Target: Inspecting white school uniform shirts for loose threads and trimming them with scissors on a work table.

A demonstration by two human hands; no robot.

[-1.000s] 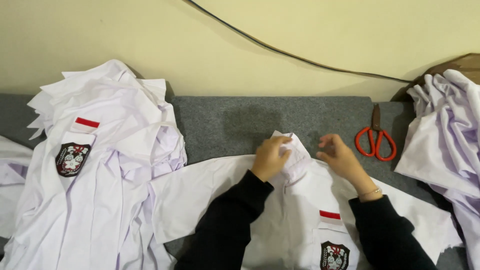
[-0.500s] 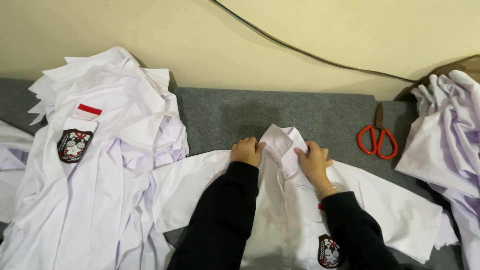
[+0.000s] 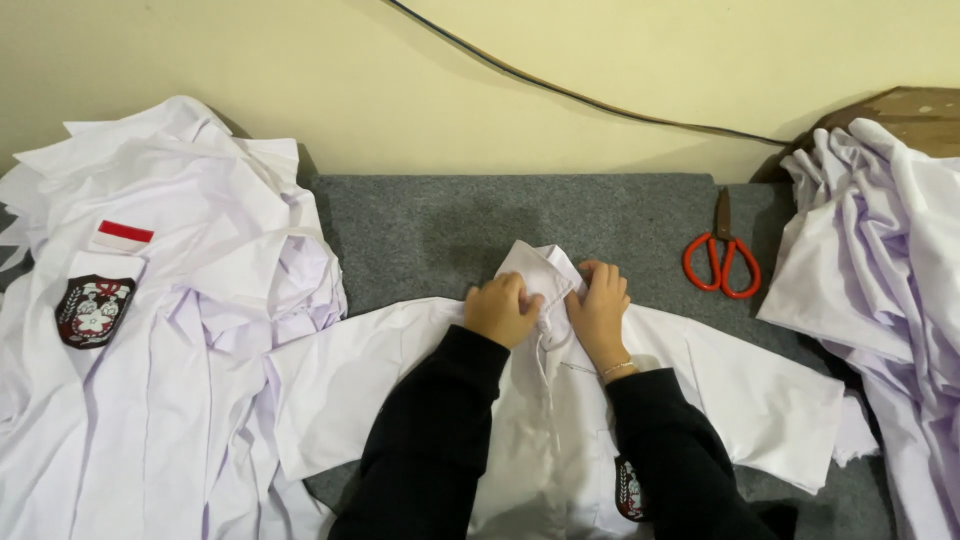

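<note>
White short-sleeved cotton shirt (image 3: 560, 420) lies flat, front up, at lower centre of the frame on the grey felt-covered desk (image 3: 420, 225), collar pointing toward the wall, sleeves spread left and right. Left hand (image 3: 503, 310) and right hand (image 3: 600, 305) both sit at the collar (image 3: 540, 275), fingers curled and pinching the collar fabric between them; not open, each closed on cloth. Risks, as I read it: collar is only held by fingertips, so a slip would let it spring back and crease; pressing unevenly would skew the placket, since the two hands are close together and the shirt body below is loose under the black sleeves. Left sleeve of the shirt touches the big heap of white shirts (image 3: 150, 330) at centre left, so any drag leftward could catch that heap and pull it over. Red-handled scissors (image 3: 722, 262) lie at upper right of centre, near the right hand but apart from it; a wide sweep right could hit them. Second pile of white cloth (image 3: 880, 290) crowds the right edge and overlaps the right sleeve end. Free room: bare felt strip above the collar, up to the cream wall (image 3: 300, 70). Little margin sideways. Dark cable (image 3: 600, 100) runs along the wall, out of reach.
</note>
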